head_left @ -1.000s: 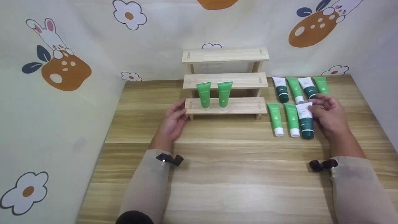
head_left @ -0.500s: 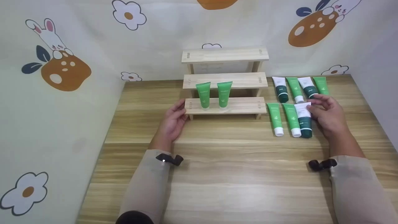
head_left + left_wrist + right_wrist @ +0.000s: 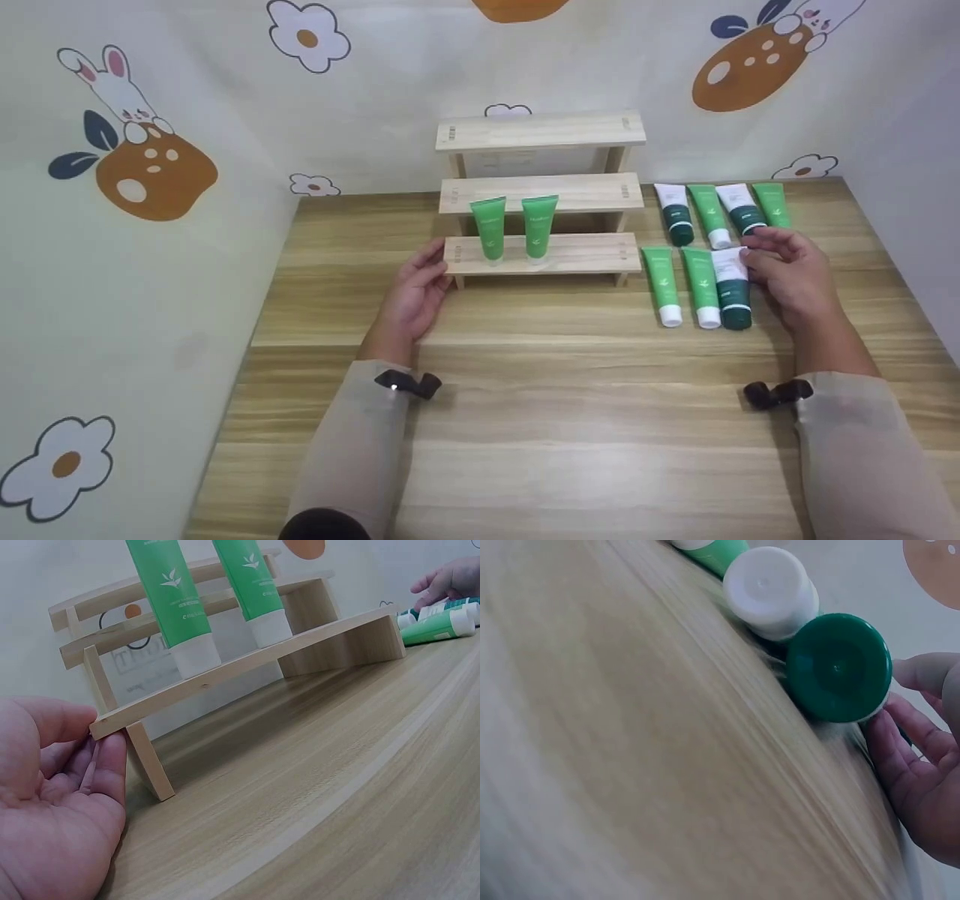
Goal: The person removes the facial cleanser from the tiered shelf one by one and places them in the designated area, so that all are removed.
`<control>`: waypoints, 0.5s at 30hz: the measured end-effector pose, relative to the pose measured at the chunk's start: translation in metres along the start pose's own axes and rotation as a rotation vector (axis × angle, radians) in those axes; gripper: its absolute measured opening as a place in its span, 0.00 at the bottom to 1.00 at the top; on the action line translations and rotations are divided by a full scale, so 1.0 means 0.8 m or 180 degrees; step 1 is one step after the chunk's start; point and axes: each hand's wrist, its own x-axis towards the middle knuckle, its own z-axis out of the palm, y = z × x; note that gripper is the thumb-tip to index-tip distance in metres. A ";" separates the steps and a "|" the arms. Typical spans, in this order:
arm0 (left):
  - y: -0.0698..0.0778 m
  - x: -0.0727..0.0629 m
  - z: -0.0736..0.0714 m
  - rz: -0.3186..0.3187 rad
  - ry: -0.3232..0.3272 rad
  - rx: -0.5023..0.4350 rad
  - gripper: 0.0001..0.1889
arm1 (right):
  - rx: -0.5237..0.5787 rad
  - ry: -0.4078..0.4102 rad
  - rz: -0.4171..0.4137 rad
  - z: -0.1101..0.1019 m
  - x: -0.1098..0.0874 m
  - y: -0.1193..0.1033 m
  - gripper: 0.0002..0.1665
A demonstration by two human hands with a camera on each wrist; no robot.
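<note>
In the head view, my left hand holds the left end of the lowest step of a three-step wooden display stand. The left wrist view shows its thumb and fingers pinching the board above and below. Two green tubes stand on their white caps on that step, a left tube and a right tube. My right hand pinches the upper right edge of a white-and-dark-green squeeze tube lying on the table. Against its left side lies a green tube.
Another green tube lies farther left in the front row. Behind, a back row holds a white-and-green tube, a green tube, a second white-and-green one and a green one. A patterned backdrop rises behind the wooden table.
My right hand has shifted slightly left with the white-and-dark-green tube, which now lies snug beside the green tube. That green tube's cap end swung right, then back left. My left hand has stayed put.
</note>
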 end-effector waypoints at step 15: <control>0.000 0.000 0.000 -0.0014 0.0027 0.0014 0.30 | 0.0002 0.0069 0.0065 0.001 0.000 -0.003 0.28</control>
